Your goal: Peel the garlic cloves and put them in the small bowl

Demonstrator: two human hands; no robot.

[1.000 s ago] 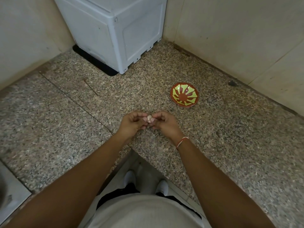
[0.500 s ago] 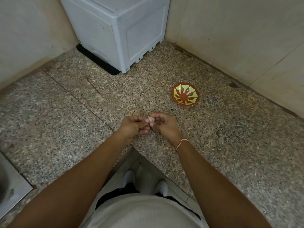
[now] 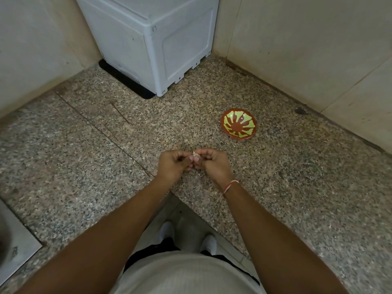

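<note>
Papery garlic clove pinched between left hand and right hand fingers above granite tabletop. Strip skin fully; transfer to painted small bowl.

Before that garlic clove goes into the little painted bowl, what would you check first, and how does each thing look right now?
1. Clove held securely: ok. The left hand and right hand both pinch the garlic clove between their fingertips.
2. Skin fully off: cannot tell; the clove is too small and mostly hidden by the fingers.
3. Small bowl upright and open: ok, it sits on the counter.
4. Room in the bowl: ok, no cloves show inside it.
5. Way to the bowl free: ok, only bare counter lies between the hands and the bowl.
</note>
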